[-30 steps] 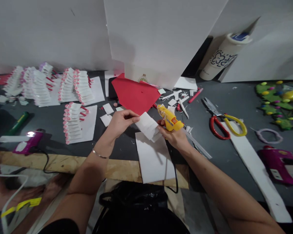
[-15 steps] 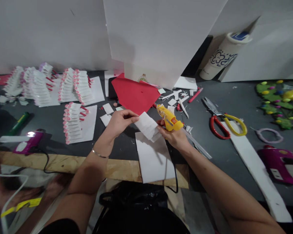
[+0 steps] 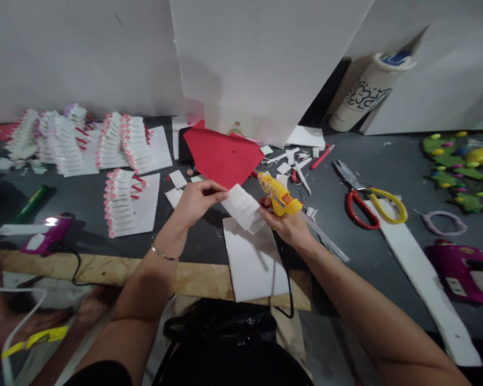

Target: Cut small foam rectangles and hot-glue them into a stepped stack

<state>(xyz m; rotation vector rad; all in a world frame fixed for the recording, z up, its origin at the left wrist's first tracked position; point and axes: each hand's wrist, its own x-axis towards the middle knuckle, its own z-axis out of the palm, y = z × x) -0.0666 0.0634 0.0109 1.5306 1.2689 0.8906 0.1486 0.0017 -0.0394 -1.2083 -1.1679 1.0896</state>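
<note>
A layered strip of white paper pieces [image 3: 242, 206] is held up between my hands. My left hand [image 3: 199, 201] pinches its upper left corner between thumb and fingers. At the strip's right edge, my right hand [image 3: 284, 222] grips a yellow glue gun [image 3: 279, 195], and its thumb touches the paper. The gun's nozzle points up and to the left, and a clear glue stick extends from its rear. Beneath the strip, a white card [image 3: 255, 262] lies partly over the table's front edge. A red sheet [image 3: 221, 155] lies just beyond the paper.
Scissors [image 3: 360, 195] lie on the right near a long white strip [image 3: 422, 279] and a magenta glue gun [image 3: 462, 271]. Pleated white pieces [image 3: 121, 201] on cards stand left. Another magenta gun [image 3: 50, 233] is far left, near another person's arms. A tumbler [image 3: 360, 96] leans behind.
</note>
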